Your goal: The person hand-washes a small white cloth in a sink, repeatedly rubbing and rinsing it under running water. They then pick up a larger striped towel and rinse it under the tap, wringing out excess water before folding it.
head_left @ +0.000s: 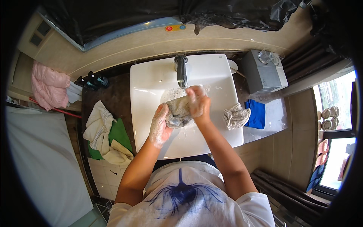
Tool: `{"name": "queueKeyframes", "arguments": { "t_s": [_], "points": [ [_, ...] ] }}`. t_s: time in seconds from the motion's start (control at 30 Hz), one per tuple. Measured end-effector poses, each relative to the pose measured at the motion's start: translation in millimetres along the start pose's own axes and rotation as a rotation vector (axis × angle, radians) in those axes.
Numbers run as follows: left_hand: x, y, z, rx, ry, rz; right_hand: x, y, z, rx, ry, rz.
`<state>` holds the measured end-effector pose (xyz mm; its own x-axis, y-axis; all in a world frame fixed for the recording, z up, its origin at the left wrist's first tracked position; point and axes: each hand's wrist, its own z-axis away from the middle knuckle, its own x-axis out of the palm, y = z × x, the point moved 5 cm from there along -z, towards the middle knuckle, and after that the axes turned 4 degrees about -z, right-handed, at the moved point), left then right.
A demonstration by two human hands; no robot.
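Over the white sink (pixel 145 81), a wet, soapy grey cloth (pixel 177 110) is held between my two hands, below the dark metal tap (pixel 181 70). Foam coats my left hand (pixel 160 125), which grips the cloth's left side with the thumb up along its edge. My right hand (pixel 198 102) is closed on the cloth's right end, its fingers foamy and slightly blurred. Suds and small dark specks lie in the basin behind the cloth. What kind of cloth item it is cannot be made out.
A crumpled grey-beige cloth (pixel 236 116) and a folded blue cloth (pixel 255 114) lie right of the sink. Cream cloths (pixel 99 123) and a green one (pixel 120 135) lie left, near dark bottles (pixel 99 80). A grey box (pixel 264 73) stands at the back right.
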<state>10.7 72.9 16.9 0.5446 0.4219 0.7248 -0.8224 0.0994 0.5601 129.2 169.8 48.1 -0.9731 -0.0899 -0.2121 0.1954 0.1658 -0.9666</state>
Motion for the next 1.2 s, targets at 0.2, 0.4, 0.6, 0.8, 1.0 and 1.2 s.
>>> {"name": "queueKeyframes", "arguments": {
  "t_s": [0.2, 0.4, 0.6, 0.8, 1.0, 1.2],
  "points": [
    [-1.7, -19.3, -5.1, 0.166, -0.211, 0.109, 53.2, -64.4, 81.4, -0.708, -0.160, 0.352],
    [16.8, -43.1, -12.0, -0.194, -0.116, 0.151, 28.3, -2.6, 22.1, -0.356, -0.031, 0.384],
    [2.3, -41.1, -23.6, -0.098, -0.268, 0.289, 33.9, -20.0, 36.8, -0.514, -0.015, 0.381],
    [2.6, -36.0, -12.3, -0.068, -0.356, 0.317, 43.8, -35.6, 40.5, -0.450, -0.073, 0.412],
    [32.8, -4.2, 10.7, -0.206, -0.214, -0.277, 14.1, 0.3, -11.5, -0.048, -0.271, 0.179],
    [42.5, 48.1, 30.0, 0.053, -0.388, -0.239, -8.5, 45.5, -8.1, 0.144, -0.812, -0.238]
  ]
}}
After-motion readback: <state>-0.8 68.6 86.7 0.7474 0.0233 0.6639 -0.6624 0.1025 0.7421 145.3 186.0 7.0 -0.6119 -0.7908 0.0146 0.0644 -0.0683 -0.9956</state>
